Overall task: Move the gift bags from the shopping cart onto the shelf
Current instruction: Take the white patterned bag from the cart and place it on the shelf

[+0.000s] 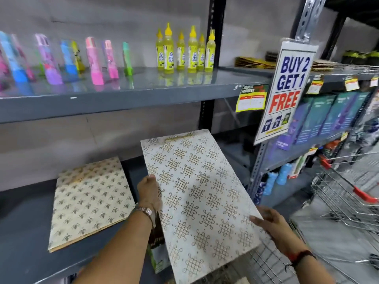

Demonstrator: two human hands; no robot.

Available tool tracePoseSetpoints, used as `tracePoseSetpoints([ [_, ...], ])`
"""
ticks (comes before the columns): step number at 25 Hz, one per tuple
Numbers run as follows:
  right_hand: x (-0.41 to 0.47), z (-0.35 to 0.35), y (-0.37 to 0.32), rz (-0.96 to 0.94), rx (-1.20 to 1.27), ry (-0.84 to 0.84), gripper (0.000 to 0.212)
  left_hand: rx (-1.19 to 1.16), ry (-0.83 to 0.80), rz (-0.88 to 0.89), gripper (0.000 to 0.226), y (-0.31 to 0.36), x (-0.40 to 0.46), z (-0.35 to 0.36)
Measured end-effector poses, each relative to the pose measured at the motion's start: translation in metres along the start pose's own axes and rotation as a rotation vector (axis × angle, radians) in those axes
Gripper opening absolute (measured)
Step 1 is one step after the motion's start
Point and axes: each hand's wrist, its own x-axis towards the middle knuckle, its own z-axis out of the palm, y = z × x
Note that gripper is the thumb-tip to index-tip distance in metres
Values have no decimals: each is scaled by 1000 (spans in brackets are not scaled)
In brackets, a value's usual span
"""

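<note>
A flat white gift bag point(196, 193) with a gold knot pattern is held tilted over the front edge of the grey lower shelf point(26, 228). My left hand point(149, 193) grips its left edge and my right hand point(270, 222) grips its lower right edge. A second flat gift bag point(90, 199), cream with small leaf motifs, lies on that shelf to the left. The wire shopping cart point(344, 203) with red handle parts stands at the right, partly under the held bag.
The upper shelf point(123, 93) carries coloured tubes and yellow glue bottles point(184, 52). A "BUY 2 GET 1 FREE" sign point(285, 89) hangs off the upright post at the right. A green box point(158, 255) shows below the held bag. More stocked shelves run behind the cart.
</note>
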Motion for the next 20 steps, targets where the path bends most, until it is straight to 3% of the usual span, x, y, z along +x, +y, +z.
tracePoseSetpoints([
  [2, 26, 10, -4, -23, 100, 100, 51, -11, -38, -8, 23, 4, 27, 10],
  [4, 55, 22, -13, -55, 176, 183, 42, -51, -127, -44, 12, 6, 55, 17],
  [8, 126, 61, -31, -88, 252, 296, 2, -15, -343, -87, 46, 8, 114, 28],
  [11, 154, 80, -34, -106, 250, 344, 13, -39, -417, -169, 45, 0, 129, 31],
  [13, 170, 88, -32, -113, 190, 374, 4, 3, -393, -171, 35, -5, 139, 37],
  [16, 182, 95, -31, -132, 67, 387, 19, 90, -344, -103, 43, -10, 150, 44],
  [20, 190, 93, -25, -153, -241, 453, 17, 32, -415, -188, 49, -22, 159, 52],
])
